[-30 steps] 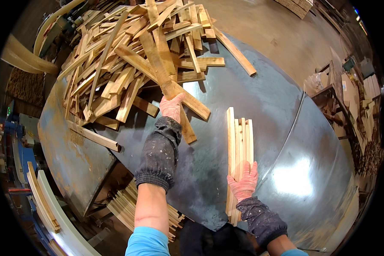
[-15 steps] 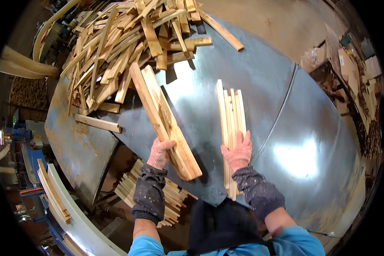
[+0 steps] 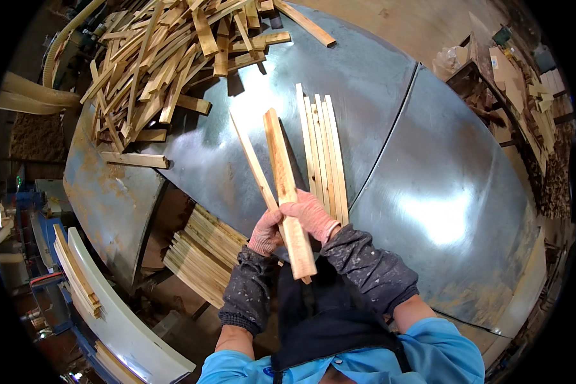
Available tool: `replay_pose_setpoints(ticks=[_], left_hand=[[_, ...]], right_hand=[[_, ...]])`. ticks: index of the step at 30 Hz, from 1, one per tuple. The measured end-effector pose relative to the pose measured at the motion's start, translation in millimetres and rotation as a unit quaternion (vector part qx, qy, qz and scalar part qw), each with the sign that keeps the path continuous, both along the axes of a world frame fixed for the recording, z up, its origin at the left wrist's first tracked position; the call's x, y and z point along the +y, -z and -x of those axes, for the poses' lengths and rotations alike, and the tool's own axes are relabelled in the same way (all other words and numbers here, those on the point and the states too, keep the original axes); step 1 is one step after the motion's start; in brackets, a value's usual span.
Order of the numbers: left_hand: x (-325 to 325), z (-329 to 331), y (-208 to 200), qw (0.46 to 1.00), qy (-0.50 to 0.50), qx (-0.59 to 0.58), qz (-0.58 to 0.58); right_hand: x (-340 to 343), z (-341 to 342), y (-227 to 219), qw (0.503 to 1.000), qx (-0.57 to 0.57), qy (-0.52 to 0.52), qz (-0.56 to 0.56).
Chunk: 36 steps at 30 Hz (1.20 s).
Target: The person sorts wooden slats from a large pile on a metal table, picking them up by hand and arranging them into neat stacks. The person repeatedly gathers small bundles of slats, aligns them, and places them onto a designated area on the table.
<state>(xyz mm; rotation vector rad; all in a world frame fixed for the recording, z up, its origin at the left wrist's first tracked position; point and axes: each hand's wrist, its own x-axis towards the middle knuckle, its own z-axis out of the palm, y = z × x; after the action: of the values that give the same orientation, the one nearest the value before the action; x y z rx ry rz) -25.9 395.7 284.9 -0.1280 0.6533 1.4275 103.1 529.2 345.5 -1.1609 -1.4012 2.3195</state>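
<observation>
My left hand [image 3: 266, 232], in a pink glove, is closed around a narrow wooden strip [image 3: 252, 155] that slants up and to the left. Right beside it, my right hand [image 3: 311, 214], gloved the same way, grips a thicker wooden strip [image 3: 279, 153]; its near end points toward my body. The two strips spread apart at their far ends, and both hands touch or nearly touch where the strips meet. Just right of them, a row of several pale strips [image 3: 324, 153] lies side by side on the metal table [image 3: 390, 211].
A large heap of loose wooden strips [image 3: 153, 70] covers the table's far left. One strip [image 3: 136, 159] lies apart at the heap's near edge. Stacked strips [image 3: 201, 262] sit below the table at left, near a curved pale machine edge [image 3: 109, 301]. Scrap wood [image 3: 525, 115] stands at far right.
My right hand has left the row on the table and moved left to grip the thicker strip. The two strips, earlier together in my left hand, now stand apart, nearer my body.
</observation>
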Motion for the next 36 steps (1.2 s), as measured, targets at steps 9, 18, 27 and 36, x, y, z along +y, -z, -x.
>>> replay_pose_setpoints(ticks=[9, 18, 27, 36], left_hand=[[31.4, -0.3, -35.2, 0.932, 0.063, 0.306, 0.182], [105.8, -18.5, 13.9, 0.634, 0.3, 0.691, 0.174], [87.0, -18.8, 58.6, 0.718, 0.279, 0.63, 0.099], [101.4, 19.7, 87.1, 0.566, 0.205, 0.795, -0.075]], right_hand=[[26.7, -93.2, -14.5, 0.997, -0.013, 0.055, -0.053], [46.5, -167.5, 64.3, 0.953, -0.211, 0.139, -0.169], [59.6, -137.0, 83.7, 0.85, -0.386, -0.104, -0.343], [129.7, -119.3, 119.0, 0.916, -0.275, 0.04, -0.29]])
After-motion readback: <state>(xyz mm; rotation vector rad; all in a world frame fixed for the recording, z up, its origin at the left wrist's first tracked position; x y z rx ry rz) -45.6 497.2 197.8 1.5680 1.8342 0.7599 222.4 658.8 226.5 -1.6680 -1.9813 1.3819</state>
